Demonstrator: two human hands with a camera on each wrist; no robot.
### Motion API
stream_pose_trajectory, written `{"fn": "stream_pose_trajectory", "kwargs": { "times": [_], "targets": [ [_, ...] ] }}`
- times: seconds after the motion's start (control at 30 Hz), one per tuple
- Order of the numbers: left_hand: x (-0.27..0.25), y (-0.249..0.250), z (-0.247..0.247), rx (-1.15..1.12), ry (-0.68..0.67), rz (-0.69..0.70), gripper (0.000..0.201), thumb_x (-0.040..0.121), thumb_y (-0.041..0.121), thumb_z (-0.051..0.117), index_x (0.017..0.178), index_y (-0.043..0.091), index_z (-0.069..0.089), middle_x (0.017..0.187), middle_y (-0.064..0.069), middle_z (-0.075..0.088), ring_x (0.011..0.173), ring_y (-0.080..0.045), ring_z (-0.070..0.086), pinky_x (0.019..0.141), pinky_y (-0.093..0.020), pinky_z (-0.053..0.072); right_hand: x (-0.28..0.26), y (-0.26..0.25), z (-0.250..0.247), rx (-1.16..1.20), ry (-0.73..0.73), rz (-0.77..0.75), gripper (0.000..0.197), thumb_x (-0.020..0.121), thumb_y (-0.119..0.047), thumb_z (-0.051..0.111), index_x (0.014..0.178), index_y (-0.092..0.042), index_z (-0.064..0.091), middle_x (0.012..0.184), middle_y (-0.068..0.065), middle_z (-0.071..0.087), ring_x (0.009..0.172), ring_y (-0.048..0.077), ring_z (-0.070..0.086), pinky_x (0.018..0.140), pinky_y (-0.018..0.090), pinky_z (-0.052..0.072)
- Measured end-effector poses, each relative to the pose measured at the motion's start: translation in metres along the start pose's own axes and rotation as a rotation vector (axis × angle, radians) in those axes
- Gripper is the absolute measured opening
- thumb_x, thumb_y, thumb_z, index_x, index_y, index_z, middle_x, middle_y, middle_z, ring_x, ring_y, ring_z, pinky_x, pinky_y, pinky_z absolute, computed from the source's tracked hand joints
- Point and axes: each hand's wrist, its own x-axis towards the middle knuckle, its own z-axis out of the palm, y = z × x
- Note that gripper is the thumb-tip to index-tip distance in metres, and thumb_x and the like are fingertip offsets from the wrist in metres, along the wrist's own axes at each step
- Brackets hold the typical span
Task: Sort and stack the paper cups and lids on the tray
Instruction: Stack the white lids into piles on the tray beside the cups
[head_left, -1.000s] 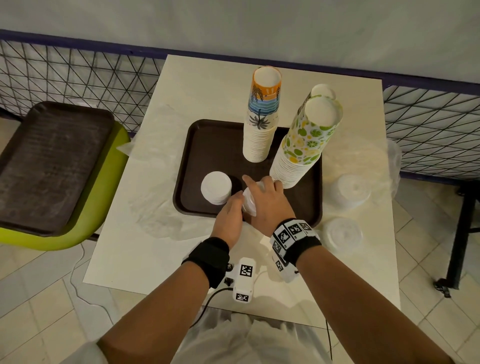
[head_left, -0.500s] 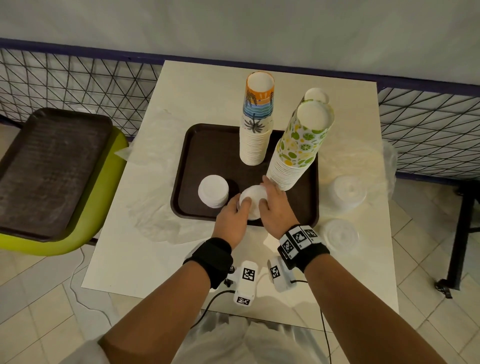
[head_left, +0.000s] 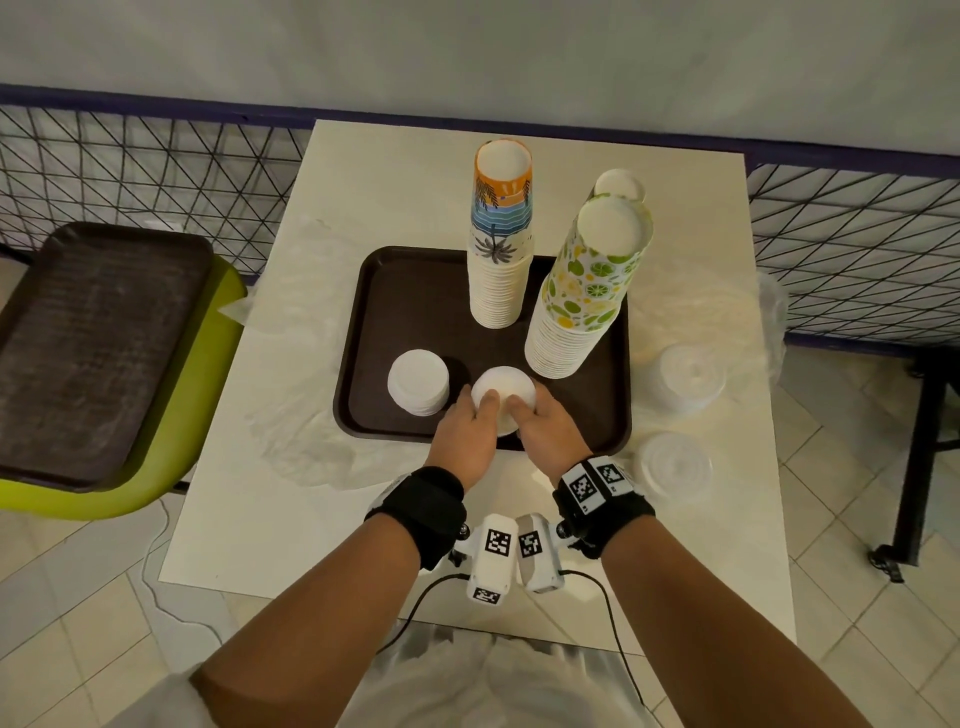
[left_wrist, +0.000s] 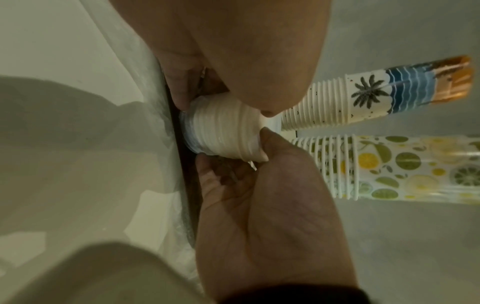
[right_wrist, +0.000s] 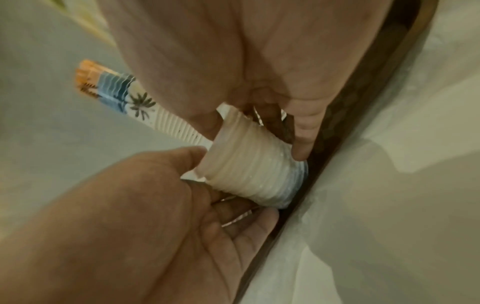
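Note:
A white stack of lids (head_left: 503, 391) stands upright at the front of the brown tray (head_left: 395, 291). My left hand (head_left: 467, 431) grips its left side and my right hand (head_left: 545, 431) grips its right side, thumbs on the top lid. The same stack of lids (left_wrist: 223, 129) (right_wrist: 249, 172) fills both wrist views, its bottom on the tray floor. A second lid stack (head_left: 418, 382) stands just to the left. Behind stand a palm-print cup stack (head_left: 501, 239) and a taller, leaning lime-print cup stack (head_left: 587, 291).
Two clear-wrapped lid bundles (head_left: 685, 374) (head_left: 672, 465) lie on the white table (head_left: 291, 519) right of the tray. Clear plastic wrap (head_left: 291, 431) lies left of the tray. A second dark tray (head_left: 93, 343) rests on a green chair at left. A wire fence runs behind.
The lid stack was tilted in my hands a second ago; it now stands upright on the tray, with both hands lowered around it.

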Motion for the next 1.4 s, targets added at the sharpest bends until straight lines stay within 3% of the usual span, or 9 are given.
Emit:
{"fn": "stream_pose_trajectory", "kwargs": {
  "times": [0.13,0.5,0.6,0.67,0.8,0.93,1.03,1.23,1.4],
  "targets": [
    [0.002,-0.001,-0.001,-0.028,0.003,-0.036,0.049,0.108,0.044,0.037,0.148,0.018,0.047,0.137,-0.011,0.059,0.119,-0.023,0.055,0.103,-0.036,0.042,0.002,-0.002,-0.002,-0.019,0.000,0.013,0.047,0.102,-0.031,0.052,0.145,-0.012,0.048,0.131,0.011,0.062,0.119,0.027,0.059,0.106,0.045,0.047],
    [0.003,-0.005,-0.010,-0.116,0.086,-0.072,0.042,0.105,0.040,0.046,0.137,0.015,0.057,0.127,-0.008,0.062,0.115,-0.025,0.057,0.098,-0.037,0.043,-0.001,-0.015,0.005,-0.010,-0.082,0.047,0.048,0.101,-0.035,0.053,0.142,-0.010,0.050,0.128,0.013,0.063,0.118,0.029,0.060,0.106,0.046,0.047],
    [0.004,-0.007,-0.015,-0.136,0.092,-0.070,0.046,0.104,0.042,0.046,0.144,0.019,0.052,0.133,-0.005,0.060,0.122,-0.024,0.055,0.107,-0.040,0.043,0.002,-0.018,0.012,0.080,-0.076,0.080,0.072,0.081,-0.055,0.054,0.140,-0.013,0.053,0.126,0.011,0.065,0.118,0.029,0.061,0.109,0.051,0.045],
    [0.004,-0.009,-0.019,-0.136,0.090,-0.064,0.048,0.105,0.043,0.045,0.148,0.021,0.049,0.137,-0.004,0.058,0.125,-0.023,0.053,0.110,-0.040,0.041,0.009,-0.014,0.017,0.150,-0.073,0.105,0.077,0.073,-0.055,0.051,0.138,-0.014,0.055,0.125,0.010,0.066,0.118,0.029,0.061,0.110,0.052,0.044],
    [0.005,-0.011,-0.024,-0.150,0.095,-0.065,0.050,0.106,0.045,0.044,0.150,0.022,0.046,0.139,-0.002,0.057,0.126,-0.021,0.052,0.111,-0.038,0.040,0.011,-0.016,0.022,0.167,-0.090,0.103,0.071,0.076,-0.049,0.050,0.139,-0.016,0.055,0.126,0.010,0.066,0.118,0.029,0.061,0.109,0.052,0.045],
    [0.004,-0.011,-0.028,-0.176,0.088,-0.058,0.047,0.106,0.045,0.045,0.147,0.021,0.049,0.133,-0.002,0.058,0.118,-0.018,0.053,0.099,-0.033,0.038,0.006,-0.023,0.022,0.120,-0.088,0.073,0.060,0.087,-0.044,0.050,0.140,-0.015,0.054,0.128,0.010,0.065,0.118,0.028,0.061,0.109,0.051,0.046],
    [0.003,-0.012,-0.030,-0.199,0.074,-0.051,0.049,0.105,0.047,0.047,0.148,0.022,0.049,0.136,-0.002,0.058,0.122,-0.019,0.054,0.105,-0.036,0.042,0.005,-0.025,0.020,0.119,-0.082,0.066,0.048,0.097,-0.036,0.051,0.140,-0.013,0.054,0.128,0.010,0.064,0.119,0.027,0.060,0.109,0.051,0.045],
    [0.003,-0.016,-0.030,-0.218,0.079,-0.054,0.057,0.100,0.056,0.052,0.148,0.025,0.050,0.137,0.000,0.059,0.128,-0.021,0.054,0.117,-0.045,0.039,0.006,-0.020,0.020,0.176,-0.086,0.075,0.071,0.075,-0.056,0.055,0.135,-0.019,0.058,0.124,0.004,0.066,0.117,0.023,0.061,0.110,0.050,0.045],
    [-0.001,-0.017,-0.029,-0.214,0.099,-0.048,0.055,0.101,0.053,0.053,0.147,0.022,0.051,0.138,0.001,0.060,0.126,-0.020,0.055,0.116,-0.042,0.039,0.006,-0.018,0.017,0.194,-0.083,0.086,0.063,0.081,-0.051,0.054,0.134,-0.019,0.058,0.126,0.005,0.065,0.119,0.025,0.060,0.111,0.051,0.043]
  ]
}}
